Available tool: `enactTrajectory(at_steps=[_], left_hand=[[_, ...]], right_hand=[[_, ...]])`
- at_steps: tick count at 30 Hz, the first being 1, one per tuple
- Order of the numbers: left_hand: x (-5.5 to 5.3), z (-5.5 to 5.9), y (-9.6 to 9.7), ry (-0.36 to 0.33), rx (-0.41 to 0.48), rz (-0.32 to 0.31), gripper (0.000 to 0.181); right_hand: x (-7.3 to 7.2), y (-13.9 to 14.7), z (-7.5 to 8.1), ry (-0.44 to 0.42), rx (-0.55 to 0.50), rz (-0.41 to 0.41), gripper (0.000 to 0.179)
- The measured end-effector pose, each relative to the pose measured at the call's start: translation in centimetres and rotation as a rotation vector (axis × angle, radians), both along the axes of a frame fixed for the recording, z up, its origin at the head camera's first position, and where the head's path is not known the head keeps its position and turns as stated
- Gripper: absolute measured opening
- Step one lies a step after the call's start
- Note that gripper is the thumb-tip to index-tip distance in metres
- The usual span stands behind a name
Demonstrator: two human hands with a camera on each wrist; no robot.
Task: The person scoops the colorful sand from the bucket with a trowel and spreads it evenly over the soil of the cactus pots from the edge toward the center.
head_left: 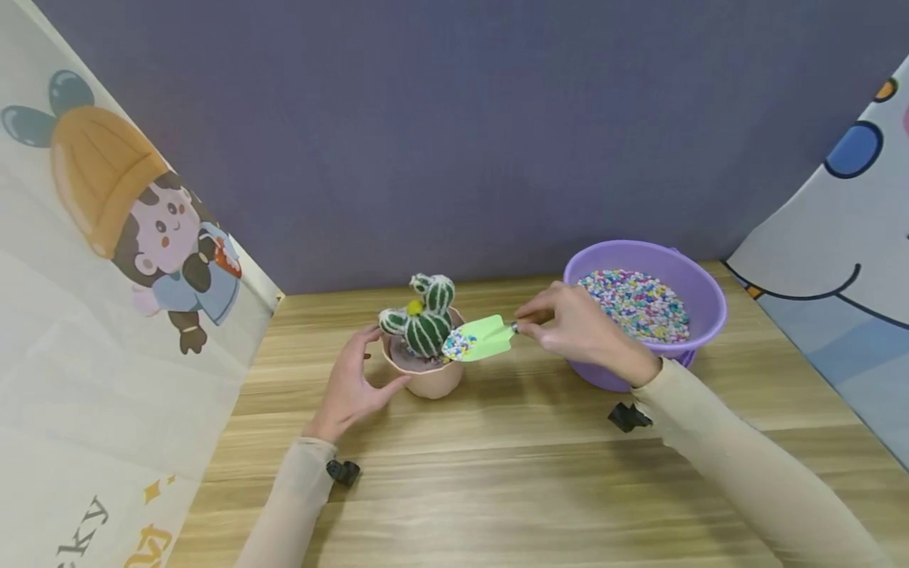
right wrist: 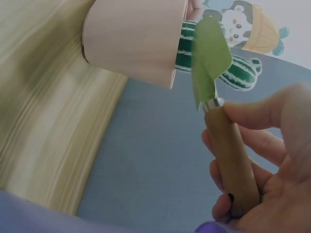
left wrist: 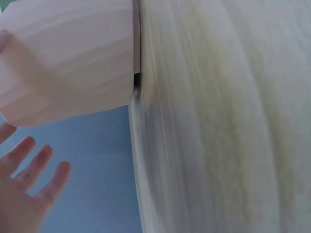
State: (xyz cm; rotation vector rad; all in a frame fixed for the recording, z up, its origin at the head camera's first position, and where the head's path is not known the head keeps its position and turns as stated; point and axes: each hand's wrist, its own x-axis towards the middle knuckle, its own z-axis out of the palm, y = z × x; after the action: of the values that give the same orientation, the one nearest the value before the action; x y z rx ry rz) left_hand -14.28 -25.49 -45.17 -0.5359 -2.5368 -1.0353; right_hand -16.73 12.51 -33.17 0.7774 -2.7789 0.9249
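My right hand (head_left: 574,325) grips a small trowel (head_left: 488,339) with a pale green blade and a wooden handle (right wrist: 233,160). Colorful pebbles (head_left: 456,345) lie at the blade's tip, which is over the right side of a pale pink flowerpot (head_left: 435,385). In the pot stands a green and white striped cactus (head_left: 428,337) with a yellow flower, and greyish fill shows around its base. My left hand (head_left: 351,386) holds the pot from the left, thumb at the front and index finger at the far side; its other fingers (left wrist: 56,182) stick out away from the wall.
A purple bucket (head_left: 712,315) of multicolored pebbles (head_left: 635,304) stands on the right, behind my right wrist. The wooden table (head_left: 483,489) meets a dark blue-grey back panel (head_left: 469,158). Cartoon-printed panels flank both sides.
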Motion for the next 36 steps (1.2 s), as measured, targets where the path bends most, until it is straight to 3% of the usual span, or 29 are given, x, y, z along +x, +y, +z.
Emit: enactTrajectory(at_steps=[8, 12, 16, 20, 25, 36], left_hand=[[0.6, -0.1, 0.5, 0.061, 0.006, 0.027, 0.085], [0.5, -0.2, 0.5, 0.071, 0.058, -0.01, 0.08], [0.1, 0.1, 0.3, 0.027, 0.115, -0.078, 0.089], [-0.3, 0.5, 0.3, -0.044, 0.094, -0.105, 0.093], [-0.3, 1.0, 0.6, -0.087, 0.076, -0.077, 0.09], [0.6, 2.1, 1.5, -0.077, 0.026, 0.007, 0.096]], right_hand=[[-0.1, -0.5, 0.0, 0.01, 0.045, -0.015, 0.018], [-0.1, -0.7, 0.1, 0.019, 0.078, -0.012, 0.018], [-0.2, -0.8, 0.4, 0.053, 0.094, 0.007, 0.016], [-0.1, -1.0, 0.8, 0.084, 0.104, 0.021, 0.016], [0.0, -1.2, 1.2, 0.063, 0.121, 0.019, 0.016], [0.1, -1.1, 1.0, 0.046, 0.111, 0.022, 0.016]])
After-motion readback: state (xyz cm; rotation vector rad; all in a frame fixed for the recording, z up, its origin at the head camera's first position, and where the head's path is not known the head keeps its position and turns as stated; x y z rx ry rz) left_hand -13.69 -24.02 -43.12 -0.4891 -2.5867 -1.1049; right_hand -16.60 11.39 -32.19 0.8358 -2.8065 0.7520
